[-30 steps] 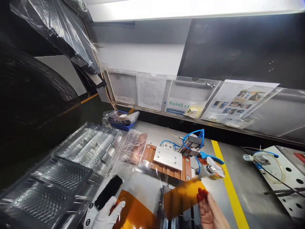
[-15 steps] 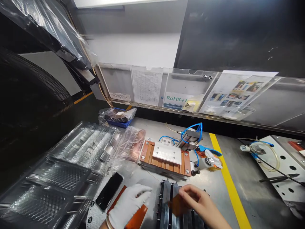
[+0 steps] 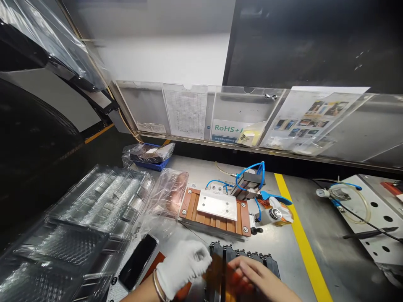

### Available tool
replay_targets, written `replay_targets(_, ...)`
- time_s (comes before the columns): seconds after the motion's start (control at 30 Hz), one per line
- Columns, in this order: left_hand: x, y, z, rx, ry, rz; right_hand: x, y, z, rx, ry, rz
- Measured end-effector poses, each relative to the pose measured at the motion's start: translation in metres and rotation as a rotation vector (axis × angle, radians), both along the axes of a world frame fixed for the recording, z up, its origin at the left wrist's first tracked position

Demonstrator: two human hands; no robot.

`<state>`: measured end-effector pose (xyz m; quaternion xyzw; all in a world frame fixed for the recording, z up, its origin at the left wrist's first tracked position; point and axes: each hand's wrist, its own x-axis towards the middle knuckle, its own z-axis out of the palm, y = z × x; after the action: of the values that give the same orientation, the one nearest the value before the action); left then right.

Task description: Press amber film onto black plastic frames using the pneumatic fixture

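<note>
A thin, see-through amber film (image 3: 216,270) spans the space between my hands, in front of the black slotted parts (image 3: 272,266). White-gloved, my left hand (image 3: 185,265) has thumb and fingers pinched together at the film's left edge. My bare right hand (image 3: 260,277) grips the film from the other side, its fingers curled and slightly blurred. Under the gloved wrist lies an orange sheet (image 3: 155,265), partly hidden. A black-screened phone (image 3: 138,261) rests left of the glove. Behind both hands stands a brown fixture (image 3: 185,203) topped by a silver metal plate (image 3: 217,204).
Clear plastic trays (image 3: 103,205) are stacked at left. A copper-coloured bagged item (image 3: 176,193) sits beside the fixture, with a blue bin (image 3: 154,164) behind. Blue air hoses (image 3: 263,172) and a bottle (image 3: 273,214) stand right, near yellow tape (image 3: 302,237) and a perforated metal box (image 3: 371,222).
My left hand has moved right, off the orange sheet to the film, and its fingers have closed. My right hand has moved slightly down with the film. The view has shifted a little.
</note>
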<state>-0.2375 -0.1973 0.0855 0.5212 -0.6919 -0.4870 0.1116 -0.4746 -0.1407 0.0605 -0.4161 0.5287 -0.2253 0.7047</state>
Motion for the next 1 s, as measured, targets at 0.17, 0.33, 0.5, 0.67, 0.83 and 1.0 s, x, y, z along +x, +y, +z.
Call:
replay_targets(0.17, 0.014, -0.028, -0.01, 0.193, 0.202, 0.271, -0.016, 0.003, -0.025, 0.163, -0.139, -0.575)
replay_targets(0.33, 0.012, -0.05, -0.024, 0.258, 0.281, 0.334, -0.009, -0.012, -0.037, 0.12, -0.14, -0.696)
replay_targets(0.5, 0.004, -0.082, -0.042, 0.238, 0.267, 0.329, -0.016, -0.046, -0.051, 0.088, 0.027, -0.689)
replay_targets(0.67, -0.004, -0.125, -0.063, 0.219, 0.156, 0.297, -0.028, -0.091, -0.069, 0.07, 0.105, -0.619)
replay_targets(0.83, -0.011, -0.153, -0.071, 0.172, 0.017, 0.266, -0.028, -0.113, -0.071, 0.058, 0.134, -0.558)
replay_targets(1.0, -0.012, -0.16, -0.071, 0.163, -0.066, 0.25, -0.031, -0.119, -0.069, 0.091, 0.16, -0.515)
